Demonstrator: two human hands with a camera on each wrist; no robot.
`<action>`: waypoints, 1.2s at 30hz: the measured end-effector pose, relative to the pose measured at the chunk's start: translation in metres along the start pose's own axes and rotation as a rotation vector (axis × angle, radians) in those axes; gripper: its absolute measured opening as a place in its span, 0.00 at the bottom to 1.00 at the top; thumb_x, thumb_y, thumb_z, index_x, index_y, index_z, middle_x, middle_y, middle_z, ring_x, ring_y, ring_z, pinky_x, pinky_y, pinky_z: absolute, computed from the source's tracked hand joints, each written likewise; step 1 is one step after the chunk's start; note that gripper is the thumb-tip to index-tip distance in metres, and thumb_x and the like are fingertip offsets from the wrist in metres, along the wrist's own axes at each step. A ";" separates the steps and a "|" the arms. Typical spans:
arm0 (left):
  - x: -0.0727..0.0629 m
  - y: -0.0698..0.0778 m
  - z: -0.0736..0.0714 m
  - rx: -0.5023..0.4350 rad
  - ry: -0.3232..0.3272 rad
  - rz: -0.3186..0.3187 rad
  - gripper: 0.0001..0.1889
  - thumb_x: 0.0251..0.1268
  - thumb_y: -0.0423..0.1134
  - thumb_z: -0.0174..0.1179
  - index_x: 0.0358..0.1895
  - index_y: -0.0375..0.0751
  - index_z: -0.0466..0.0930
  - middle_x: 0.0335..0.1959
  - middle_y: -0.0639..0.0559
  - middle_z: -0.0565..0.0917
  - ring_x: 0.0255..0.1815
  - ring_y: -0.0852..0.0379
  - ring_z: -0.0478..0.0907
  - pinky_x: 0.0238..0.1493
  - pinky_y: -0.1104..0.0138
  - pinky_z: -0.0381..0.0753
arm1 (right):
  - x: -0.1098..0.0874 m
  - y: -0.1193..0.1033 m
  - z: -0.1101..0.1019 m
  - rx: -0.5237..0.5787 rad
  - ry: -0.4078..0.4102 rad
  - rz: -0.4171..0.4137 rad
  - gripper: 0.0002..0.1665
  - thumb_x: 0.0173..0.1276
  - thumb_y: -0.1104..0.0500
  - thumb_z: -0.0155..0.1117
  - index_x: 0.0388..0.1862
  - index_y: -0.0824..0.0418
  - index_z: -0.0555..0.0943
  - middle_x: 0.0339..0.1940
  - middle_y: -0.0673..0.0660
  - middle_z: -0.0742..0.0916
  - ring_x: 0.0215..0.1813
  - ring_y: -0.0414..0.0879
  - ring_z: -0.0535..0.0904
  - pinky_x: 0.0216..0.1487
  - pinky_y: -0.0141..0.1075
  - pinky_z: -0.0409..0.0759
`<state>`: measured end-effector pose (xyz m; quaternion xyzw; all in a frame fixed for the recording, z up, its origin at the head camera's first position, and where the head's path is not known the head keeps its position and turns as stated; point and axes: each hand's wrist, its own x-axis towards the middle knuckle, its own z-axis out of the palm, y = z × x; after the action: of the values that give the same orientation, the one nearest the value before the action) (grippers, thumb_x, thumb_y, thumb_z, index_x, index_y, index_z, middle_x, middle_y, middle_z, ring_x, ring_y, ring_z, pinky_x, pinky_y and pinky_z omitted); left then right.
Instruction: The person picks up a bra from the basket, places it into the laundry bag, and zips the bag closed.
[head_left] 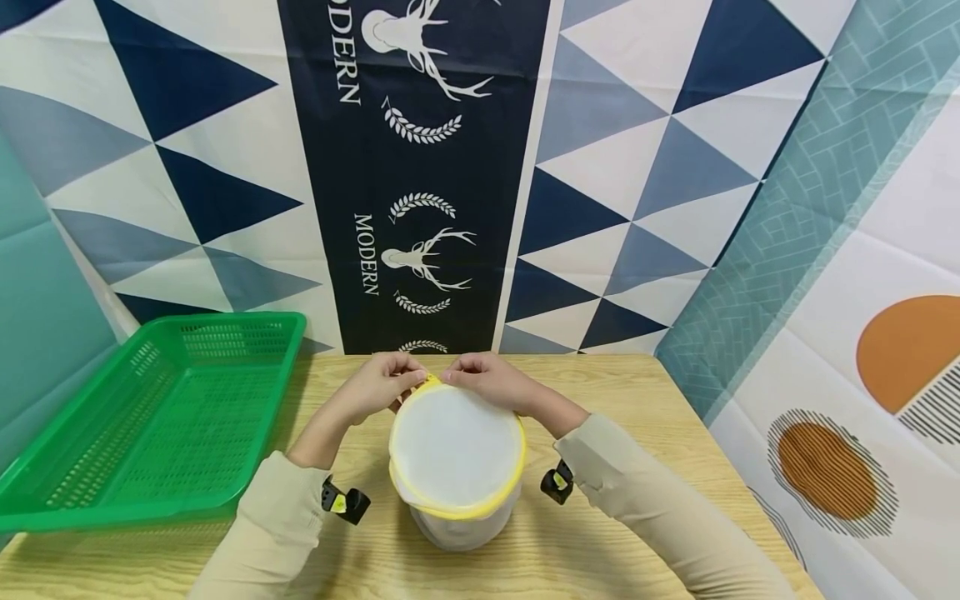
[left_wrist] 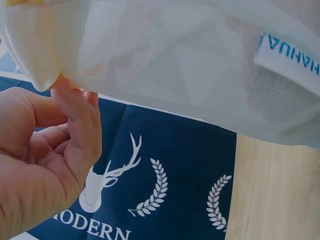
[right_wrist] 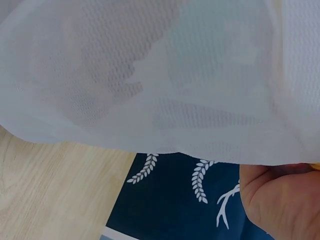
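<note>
A round white mesh laundry bag [head_left: 457, 450] with yellow trim stands on the wooden table, its flat top facing up. At the far edge of that top, my left hand [head_left: 384, 385] pinches the yellow trim between thumb and fingers. My right hand [head_left: 495, 382] grips the same edge just to the right, its fingertips close to the left ones. The sheer mesh side and a white label [left_wrist: 290, 62] with blue letters show in the left wrist view. In the right wrist view the bag's side [right_wrist: 150, 75] hides most of the right hand's fingers.
A green plastic basket [head_left: 258, 450] with slotted walls sits at the left of the table [head_left: 600, 533]. Behind the table hangs a patterned cloth [head_left: 600, 208] with triangles and deer heads. Another patterned panel [head_left: 862, 375] borders the right side.
</note>
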<state>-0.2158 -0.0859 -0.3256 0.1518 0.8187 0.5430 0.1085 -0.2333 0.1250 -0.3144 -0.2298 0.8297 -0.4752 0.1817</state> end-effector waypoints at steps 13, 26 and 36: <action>0.002 0.006 -0.004 0.019 0.003 -0.048 0.11 0.70 0.35 0.50 0.44 0.29 0.77 0.27 0.48 0.80 0.20 0.61 0.75 0.24 0.70 0.79 | -0.004 -0.009 0.007 0.108 0.045 0.094 0.15 0.71 0.55 0.54 0.40 0.66 0.80 0.28 0.52 0.82 0.23 0.39 0.79 0.25 0.31 0.80; 0.001 -0.001 -0.002 -0.004 -0.022 -0.064 0.10 0.70 0.35 0.50 0.42 0.29 0.77 0.28 0.48 0.81 0.20 0.61 0.75 0.23 0.69 0.78 | -0.008 -0.004 0.014 0.106 0.086 0.120 0.16 0.72 0.53 0.53 0.39 0.65 0.80 0.28 0.53 0.81 0.22 0.40 0.78 0.24 0.31 0.80; 0.000 -0.003 -0.002 -0.002 -0.025 -0.050 0.10 0.70 0.34 0.50 0.42 0.29 0.76 0.28 0.46 0.81 0.21 0.59 0.76 0.24 0.68 0.80 | -0.011 0.001 0.012 0.127 0.093 0.133 0.18 0.71 0.51 0.53 0.38 0.65 0.79 0.27 0.54 0.81 0.21 0.40 0.77 0.23 0.31 0.79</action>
<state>-0.2170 -0.0890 -0.3274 0.1381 0.8202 0.5391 0.1326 -0.2177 0.1230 -0.3202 -0.1399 0.8188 -0.5239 0.1886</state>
